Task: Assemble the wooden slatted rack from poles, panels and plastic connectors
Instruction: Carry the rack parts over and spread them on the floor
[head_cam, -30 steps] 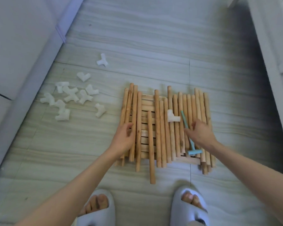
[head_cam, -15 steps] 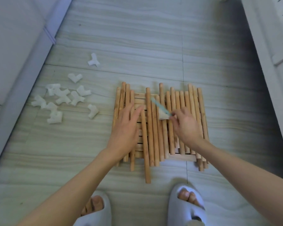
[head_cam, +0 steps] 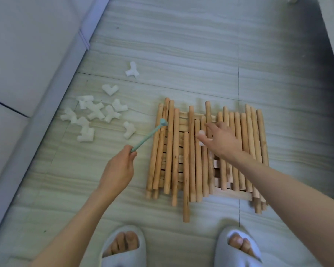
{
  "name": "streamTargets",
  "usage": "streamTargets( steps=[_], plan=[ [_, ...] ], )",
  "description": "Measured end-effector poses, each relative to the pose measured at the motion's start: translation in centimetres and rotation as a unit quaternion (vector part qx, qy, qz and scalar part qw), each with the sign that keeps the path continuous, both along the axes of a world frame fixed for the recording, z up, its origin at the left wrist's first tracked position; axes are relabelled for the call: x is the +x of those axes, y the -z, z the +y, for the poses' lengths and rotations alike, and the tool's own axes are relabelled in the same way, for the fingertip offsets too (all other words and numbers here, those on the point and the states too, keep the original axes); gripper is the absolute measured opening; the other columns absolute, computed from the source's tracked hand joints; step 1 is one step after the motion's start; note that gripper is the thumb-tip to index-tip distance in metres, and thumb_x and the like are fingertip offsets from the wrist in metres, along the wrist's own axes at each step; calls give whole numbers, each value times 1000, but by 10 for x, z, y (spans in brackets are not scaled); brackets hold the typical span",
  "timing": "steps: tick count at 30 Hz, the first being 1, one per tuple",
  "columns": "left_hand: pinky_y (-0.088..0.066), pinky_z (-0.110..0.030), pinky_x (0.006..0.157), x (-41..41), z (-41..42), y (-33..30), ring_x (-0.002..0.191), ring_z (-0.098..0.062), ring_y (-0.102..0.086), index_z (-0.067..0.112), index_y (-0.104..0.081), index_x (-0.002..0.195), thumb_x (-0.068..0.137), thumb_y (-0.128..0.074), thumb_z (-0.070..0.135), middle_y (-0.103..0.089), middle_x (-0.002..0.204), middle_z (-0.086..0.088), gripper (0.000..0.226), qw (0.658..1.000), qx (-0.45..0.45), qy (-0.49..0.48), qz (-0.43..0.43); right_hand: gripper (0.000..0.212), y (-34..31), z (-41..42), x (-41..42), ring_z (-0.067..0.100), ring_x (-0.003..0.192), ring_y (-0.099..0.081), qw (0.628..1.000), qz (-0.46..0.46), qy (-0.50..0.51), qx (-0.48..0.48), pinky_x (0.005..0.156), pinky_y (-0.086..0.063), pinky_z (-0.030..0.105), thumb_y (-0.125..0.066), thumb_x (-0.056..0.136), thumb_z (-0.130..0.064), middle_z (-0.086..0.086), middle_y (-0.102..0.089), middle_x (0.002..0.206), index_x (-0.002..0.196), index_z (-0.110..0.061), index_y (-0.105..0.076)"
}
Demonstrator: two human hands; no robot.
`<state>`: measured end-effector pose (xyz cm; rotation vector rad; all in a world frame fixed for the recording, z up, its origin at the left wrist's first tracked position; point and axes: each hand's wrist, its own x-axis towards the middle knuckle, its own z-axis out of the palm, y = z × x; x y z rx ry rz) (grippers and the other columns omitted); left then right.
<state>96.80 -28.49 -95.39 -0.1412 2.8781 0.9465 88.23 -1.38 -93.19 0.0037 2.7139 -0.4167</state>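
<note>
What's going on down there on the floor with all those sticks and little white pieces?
A person is standing over the parts of a wooden rack, none of it joined yet. The wooden poles lie side by side on top of a slatted panel on the tiled floor. The left hand holds a small teal mallet by its handle, off to the left of the pile. The right hand reaches onto the poles at a white plastic connector. More loose connectors lie scattered to the left.
</note>
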Motion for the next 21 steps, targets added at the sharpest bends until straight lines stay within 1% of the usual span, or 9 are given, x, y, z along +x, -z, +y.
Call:
streamTargets(
  steps=[2, 4, 7, 10, 12, 14, 17, 19, 21],
  plan=[
    [-27, -35, 50, 10, -16, 5, 55, -17, -44, 10, -48, 100, 100, -38, 21, -47, 61, 4, 15, 993, 36, -116, 13, 55, 7, -11, 3, 29, 131, -35, 998, -22, -47, 38, 101, -39, 42, -50, 93, -42, 12, -34, 144, 141, -19, -34],
    [-34, -31, 53, 20, -33, 14, 63, -16, -50, 9, -50, 110, 101, -34, 24, -54, 71, -1, 23, 965, 81, -247, -5, 42, 10, -25, 7, 28, 121, -44, 996, -4, -67, 50, 91, -48, 40, -49, 96, -29, 14, -39, 137, 135, -17, -39],
    [-42, -38, 81, 34, -57, 32, 101, -36, -55, 6, -48, 122, 102, -30, 20, -59, 114, -18, 31, 890, 158, -425, -58, 35, 1, -52, 6, 29, 108, -53, 994, 78, -75, 0, 81, -50, 38, -48, 96, -25, 13, -46, 125, 130, -15, -45],
    [-39, -37, 88, 46, -75, 48, 113, -38, -49, 1, -43, 127, 102, -30, 18, -50, 127, -25, 33, 816, 193, -535, -102, 34, -7, -102, 3, 28, 99, -55, 979, 104, -149, -92, 76, -48, 36, -52, 94, -29, 10, -50, 115, 124, -15, -49],
    [-39, -39, 88, 52, -84, 56, 113, -42, -48, -2, -40, 126, 102, -31, 19, -50, 125, -30, 34, 796, 186, -560, -135, 32, 0, -145, 4, 27, 94, -54, 979, 69, -150, -123, 70, -42, 34, -53, 93, -31, 8, -51, 109, 120, -14, -50],
    [-41, -42, 87, 56, -92, 65, 108, -43, -51, -4, -43, 122, 101, -32, 20, -54, 119, -31, 34, 794, 182, -555, -166, 32, 15, -185, 3, 27, 93, -53, 986, 15, -90, -136, 67, -35, 30, -54, 92, -31, 10, -53, 108, 116, -11, -50],
    [-43, -40, 83, 49, -108, 72, 101, -39, -56, -3, -53, 110, 97, -38, 17, -61, 108, -27, 28, 815, 156, -524, -195, 35, 42, -226, 2, 30, 97, -59, 972, -117, 79, -190, 75, -50, 37, -55, 91, -25, 14, -56, 113, 119, -5, -49],
    [-45, -38, 80, 36, -121, 74, 97, -38, -59, -3, -58, 105, 94, -44, 14, -63, 102, -25, 25, 820, 158, -516, -190, 40, 54, -240, -4, 28, 98, -59, 911, -190, 233, -281, 82, -55, 37, -56, 90, -19, 12, -53, 116, 125, -3, -46],
    [-49, -36, 73, 17, -132, 71, 76, -33, -64, -4, -59, 101, 95, -45, 15, -65, 83, -22, 24, 813, 206, -514, -179, 46, 59, -251, -13, 21, 96, -53, 847, -221, 308, -372, 84, -55, 33, -56, 90, -17, 11, -49, 116, 130, -2, -41]
  ],
)
